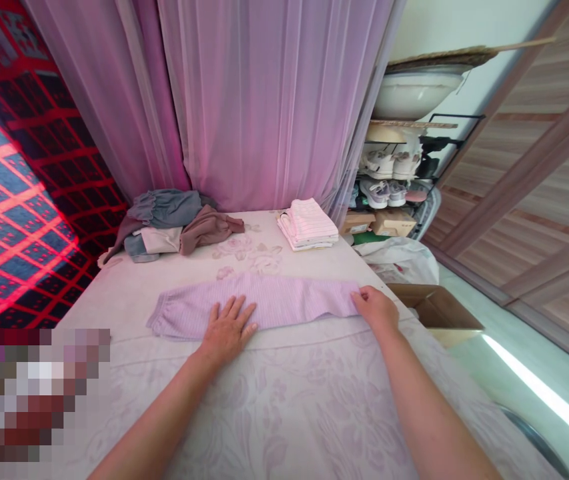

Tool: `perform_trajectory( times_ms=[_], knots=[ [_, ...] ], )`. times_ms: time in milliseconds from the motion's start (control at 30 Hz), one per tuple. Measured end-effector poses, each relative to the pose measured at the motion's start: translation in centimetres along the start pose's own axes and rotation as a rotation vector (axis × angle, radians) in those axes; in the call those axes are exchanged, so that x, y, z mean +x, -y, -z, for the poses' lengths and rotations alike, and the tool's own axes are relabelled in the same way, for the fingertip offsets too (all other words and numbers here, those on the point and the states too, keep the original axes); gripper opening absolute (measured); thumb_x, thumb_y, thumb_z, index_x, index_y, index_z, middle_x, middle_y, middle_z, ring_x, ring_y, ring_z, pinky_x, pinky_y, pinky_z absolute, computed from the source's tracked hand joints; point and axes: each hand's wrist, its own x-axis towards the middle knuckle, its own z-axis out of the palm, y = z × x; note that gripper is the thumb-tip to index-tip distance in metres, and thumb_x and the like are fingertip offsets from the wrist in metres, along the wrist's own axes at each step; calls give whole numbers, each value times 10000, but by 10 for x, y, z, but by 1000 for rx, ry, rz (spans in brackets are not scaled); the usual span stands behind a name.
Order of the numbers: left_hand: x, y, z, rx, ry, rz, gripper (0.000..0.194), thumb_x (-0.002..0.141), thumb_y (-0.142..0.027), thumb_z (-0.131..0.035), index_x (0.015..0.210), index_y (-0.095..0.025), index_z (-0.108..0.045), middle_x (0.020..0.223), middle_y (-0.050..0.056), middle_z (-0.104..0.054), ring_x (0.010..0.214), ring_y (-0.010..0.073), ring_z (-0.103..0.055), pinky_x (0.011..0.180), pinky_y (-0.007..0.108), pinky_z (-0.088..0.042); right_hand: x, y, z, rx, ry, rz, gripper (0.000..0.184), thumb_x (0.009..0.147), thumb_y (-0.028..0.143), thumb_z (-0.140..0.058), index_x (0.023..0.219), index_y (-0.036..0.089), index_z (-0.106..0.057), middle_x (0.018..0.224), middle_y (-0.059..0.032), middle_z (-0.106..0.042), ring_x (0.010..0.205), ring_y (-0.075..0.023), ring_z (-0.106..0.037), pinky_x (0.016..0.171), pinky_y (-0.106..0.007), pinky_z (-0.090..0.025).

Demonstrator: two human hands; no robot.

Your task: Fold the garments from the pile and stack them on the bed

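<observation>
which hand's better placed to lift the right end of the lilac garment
Right, probably: the right hand is at that end of the lilac garment; the left hand lies flat nearer the middle.

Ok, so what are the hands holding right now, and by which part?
The left hand lies flat on the lilac garment, holding nothing. The right hand is at the garment's right end; whether it pinches that end cannot be told.
</observation>
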Motion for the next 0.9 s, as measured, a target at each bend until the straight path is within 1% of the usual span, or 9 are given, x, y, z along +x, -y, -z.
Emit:
perform_trajectory(
  times_ms=[67, 167, 300, 400, 533, 600, 667, 767, 900],
  knots=[
    [1, -2, 0, 15, -9, 18, 522, 943, -514, -291, 1421, -327, -383, 1526, 60, -320, 1401, 292, -264, 1100, 561, -172, -3, 0, -1, 16, -65, -24, 306, 863, 440, -458, 963, 261, -685, 939, -58, -705, 803, -205, -626, 624, -281, -400],
    [1, -4, 0, 27, -29, 36, 513, 942, -494, -306, 1417, -320, -394, 1522, 55, -328, 1397, 288, -275, 1101, 548, -180, -5, -3, -2, 25, -74, -39, 357, 882, 454, -422, 1038, 253, -673, 1003, -80, -695, 856, -220, -628, 671, -294, -422],
    [0, -7, 2, 40, -33, 52, 519, 931, -483, -337, 1414, -305, -403, 1517, 55, -337, 1394, 288, -284, 1101, 543, -181, -4, -3, 3, -34, 45, -47, 498, 877, 569, -366, 1082, 222, -657, 1045, -133, -678, 936, -261, -629, 751, -351, -448],
    [0, -10, 3, 49, -50, 65, 521, 922, -457, -359, 1411, -284, -411, 1513, 61, -344, 1389, 288, -293, 1101, 544, -181, 3, -3, 9, -112, 175, -61, 573, 753, 685, -494, 1005, 204, -680, 1054, -168, -669, 957, -297, -629, 756, -383, -466],
    [0, -12, 3, 43, -70, 80, 520, 910, -435, -379, 1405, -282, -422, 1505, 60, -360, 1382, 286, -308, 1104, 537, -185, 14, -4, 13, -62, 245, -35, 477, 669, 611, -623, 871, 184, -691, 1032, -163, -681, 935, -312, -636, 739, -380, -477],
    [0, -12, 2, 36, -77, 80, 519, 910, -434, -376, 1404, -282, -424, 1503, 59, -364, 1383, 286, -307, 1106, 535, -184, 17, -7, 12, 40, 193, -31, 394, 685, 536, -623, 838, 178, -685, 936, -137, -699, 883, -292, -646, 724, -359, -476],
    [0, -11, 1, 30, -88, 78, 515, 911, -438, -373, 1400, -288, -429, 1500, 58, -369, 1382, 287, -308, 1106, 537, -181, 16, -10, 8, 156, 74, -59, 347, 716, 490, -595, 852, 181, -678, 837, -105, -701, 834, -266, -649, 714, -338, -476],
    [-1, -11, 1, 28, -97, 75, 508, 910, -441, -375, 1394, -302, -435, 1496, 56, -378, 1378, 286, -315, 1107, 534, -178, 14, -16, -2, 259, -65, -107, 373, 722, 449, -600, 980, 186, -659, 828, -82, -697, 825, -245, -646, 728, -321, -478],
    [-1, -11, -1, 33, -109, 70, 513, 915, -472, -363, 1394, -303, -433, 1495, 57, -380, 1378, 286, -314, 1105, 534, -180, 13, -19, -13, 389, -51, -100, 532, 705, 429, -625, 1170, 173, -581, 908, -64, -685, 831, -213, -638, 753, -311, -483]
  ],
)
